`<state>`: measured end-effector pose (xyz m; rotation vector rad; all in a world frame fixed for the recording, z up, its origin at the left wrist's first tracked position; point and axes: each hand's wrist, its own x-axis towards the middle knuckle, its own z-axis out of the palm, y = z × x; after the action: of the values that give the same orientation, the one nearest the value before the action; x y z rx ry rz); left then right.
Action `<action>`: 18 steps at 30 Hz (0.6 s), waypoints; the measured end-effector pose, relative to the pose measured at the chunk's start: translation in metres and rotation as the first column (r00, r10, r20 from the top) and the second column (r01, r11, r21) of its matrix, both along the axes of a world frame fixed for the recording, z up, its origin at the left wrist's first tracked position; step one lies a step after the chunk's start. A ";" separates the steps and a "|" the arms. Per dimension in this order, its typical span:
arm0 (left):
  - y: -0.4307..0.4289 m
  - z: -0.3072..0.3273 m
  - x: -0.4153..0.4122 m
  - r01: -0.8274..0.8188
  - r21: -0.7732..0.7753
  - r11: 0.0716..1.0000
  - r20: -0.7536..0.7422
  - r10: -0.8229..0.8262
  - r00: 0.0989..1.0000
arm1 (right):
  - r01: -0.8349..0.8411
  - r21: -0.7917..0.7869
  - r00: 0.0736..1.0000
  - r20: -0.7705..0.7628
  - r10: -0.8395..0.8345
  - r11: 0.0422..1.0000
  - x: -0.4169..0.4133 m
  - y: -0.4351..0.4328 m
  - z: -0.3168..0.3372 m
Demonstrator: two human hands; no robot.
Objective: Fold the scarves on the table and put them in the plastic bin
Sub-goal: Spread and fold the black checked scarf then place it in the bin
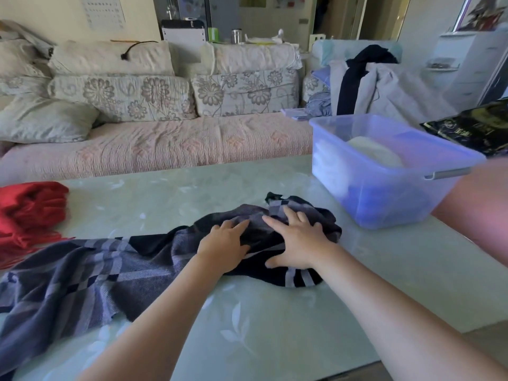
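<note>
A long grey, purple and black checked scarf (82, 276) lies across the pale green table (261, 334), spread flat on the left and bunched up in the middle. My left hand (224, 243) rests on the bunched part with its fingers laid over the cloth. My right hand (298, 243) presses flat on the same heap, fingers spread. A red fringed scarf (30, 213) lies crumpled at the table's left edge. The translucent blue plastic bin (384, 188) stands at the right rear with a pale folded cloth (373, 152) inside.
A black glossy packet (472, 127) lies behind the bin on the right. Another person's bare arm (478, 204) reaches in from the right edge beside the bin. A floral sofa (165, 127) with cushions and piled clothes runs behind the table.
</note>
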<state>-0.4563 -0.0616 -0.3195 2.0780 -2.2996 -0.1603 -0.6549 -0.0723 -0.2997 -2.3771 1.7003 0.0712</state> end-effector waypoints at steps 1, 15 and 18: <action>-0.003 -0.001 0.003 -0.006 0.019 1.000 -0.040 0.006 0.999 | -0.014 0.014 1.000 0.027 0.013 1.000 0.004 0.000 0.001; 0.001 0.019 -0.018 0.208 0.011 0.978 -0.431 -0.183 0.884 | 0.205 -0.482 0.891 -0.269 -0.367 0.852 -0.024 -0.020 0.018; 0.018 0.005 0.002 0.226 -0.124 0.966 -0.267 -0.252 0.930 | -0.017 -0.515 0.984 -0.160 -0.076 0.857 -0.007 -0.007 0.014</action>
<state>-0.4544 -0.0432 -0.3148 1.6061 -2.3249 -0.3279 -0.6619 -0.0796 -0.2858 -2.7876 2.0484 -0.2170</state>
